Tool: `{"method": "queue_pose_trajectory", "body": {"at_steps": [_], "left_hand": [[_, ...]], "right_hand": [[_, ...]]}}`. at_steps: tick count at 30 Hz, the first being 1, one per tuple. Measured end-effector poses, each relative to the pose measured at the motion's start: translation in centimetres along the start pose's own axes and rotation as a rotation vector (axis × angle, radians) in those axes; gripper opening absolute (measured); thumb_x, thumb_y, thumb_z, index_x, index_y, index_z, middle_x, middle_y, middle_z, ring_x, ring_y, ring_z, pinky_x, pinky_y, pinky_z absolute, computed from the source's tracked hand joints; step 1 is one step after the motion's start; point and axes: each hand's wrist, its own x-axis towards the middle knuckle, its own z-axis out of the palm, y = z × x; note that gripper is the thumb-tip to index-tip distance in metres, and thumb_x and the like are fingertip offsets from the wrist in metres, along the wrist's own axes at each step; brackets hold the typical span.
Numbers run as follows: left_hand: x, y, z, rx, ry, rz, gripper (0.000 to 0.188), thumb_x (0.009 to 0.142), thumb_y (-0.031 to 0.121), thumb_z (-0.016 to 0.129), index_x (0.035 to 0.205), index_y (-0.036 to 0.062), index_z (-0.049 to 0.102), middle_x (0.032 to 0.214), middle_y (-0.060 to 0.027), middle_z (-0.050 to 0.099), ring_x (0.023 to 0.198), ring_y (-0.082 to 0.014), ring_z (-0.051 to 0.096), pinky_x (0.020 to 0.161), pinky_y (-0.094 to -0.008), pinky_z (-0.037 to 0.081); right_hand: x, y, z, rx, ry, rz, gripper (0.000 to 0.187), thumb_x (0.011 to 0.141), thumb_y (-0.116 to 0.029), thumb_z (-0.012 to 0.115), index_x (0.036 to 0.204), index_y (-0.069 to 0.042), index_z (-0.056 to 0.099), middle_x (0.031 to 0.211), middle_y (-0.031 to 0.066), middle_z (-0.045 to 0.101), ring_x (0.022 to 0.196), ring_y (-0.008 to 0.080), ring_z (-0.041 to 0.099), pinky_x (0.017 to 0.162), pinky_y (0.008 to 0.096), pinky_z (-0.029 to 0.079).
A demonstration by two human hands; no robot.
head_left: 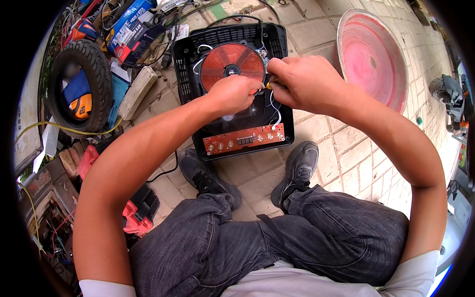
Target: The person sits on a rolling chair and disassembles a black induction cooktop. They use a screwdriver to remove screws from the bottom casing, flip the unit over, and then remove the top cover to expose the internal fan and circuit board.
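On the ground in front of me lies an opened black induction cooker point(183, 79). A round copper coil point(217, 64) sits in its upper half, and a reddish control board point(232, 143) with a small display lies along its near edge. My left hand point(232, 93) is closed in a pinch at the coil's near right rim; what it pinches is too small to make out. Close to its fingertips, my right hand point(309, 81) is closed too, with a small yellow and dark piece showing at its fingers. A white cable point(277, 116) runs from near there to the control board.
A pink basin point(368, 54) stands at the right. Left of the cooker are a black tyre point(101, 79), a long off-white block point(138, 91), blue boxes point(131, 24) and tangled cables. My shoes point(205, 173) rest near the cooker's front corners on the paved ground.
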Motion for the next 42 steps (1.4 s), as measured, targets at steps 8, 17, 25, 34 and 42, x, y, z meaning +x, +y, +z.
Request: {"method": "queue_pose_trajectory", "body": {"at_steps": [8,17,25,34,42], "left_hand": [[0.3,0.6,-0.5,-0.010,-0.030,-0.016,0.032,0.079,0.010,0.055,0.108,0.0119,0.069,0.089,-0.0215,0.067,0.086,-0.0399,0.064,0.076,-0.0487,0.050],[0.4,0.3,-0.4,-0.021,-0.043,-0.060,0.029,0.080,0.012,0.056,0.105,0.0109,0.068,0.088,-0.0212,0.067,0.086,-0.0397,0.064,0.077,-0.0486,0.051],[-0.9,0.9,0.2,0.081,-0.003,-0.085,0.019,0.083,0.017,0.055,0.095,0.0037,0.062,0.085,-0.0198,0.067,0.083,-0.0398,0.065,0.072,-0.0516,0.050],[-2.2,0.4,-0.3,0.174,0.010,-0.134,0.020,0.087,0.026,0.060,0.087,0.0054,0.062,0.081,-0.0169,0.068,0.079,-0.0382,0.065,0.068,-0.0490,0.050],[-2.2,0.0,-0.5,0.104,0.030,-0.126,0.021,0.087,0.026,0.062,0.091,0.0056,0.064,0.084,-0.0160,0.068,0.080,-0.0372,0.065,0.069,-0.0480,0.050]], "right_hand": [[0.1,0.2,0.9,0.086,0.111,0.147,0.027,0.086,-0.026,0.061,0.087,0.000,0.056,0.068,0.0207,0.064,0.069,0.0413,0.064,0.063,0.0500,0.051],[0.0,-0.1,-0.2,0.081,-0.020,-0.029,0.018,0.086,-0.019,0.060,0.092,-0.003,0.058,0.080,0.0167,0.064,0.076,0.0378,0.065,0.064,0.0467,0.052],[-0.6,-1.9,-0.6,-0.124,-0.263,-0.013,0.022,0.084,-0.025,0.061,0.097,-0.008,0.060,0.077,0.0138,0.064,0.070,0.0334,0.066,0.056,0.0427,0.051],[-0.4,-0.7,-0.7,-0.088,-0.184,-0.038,0.019,0.085,-0.022,0.060,0.096,-0.007,0.058,0.085,0.0148,0.064,0.072,0.0329,0.067,0.057,0.0448,0.051],[0.1,-0.9,-0.7,-0.052,-0.102,-0.113,0.019,0.085,-0.022,0.059,0.095,-0.006,0.058,0.080,0.0141,0.065,0.069,0.0341,0.066,0.056,0.0453,0.051]]}}
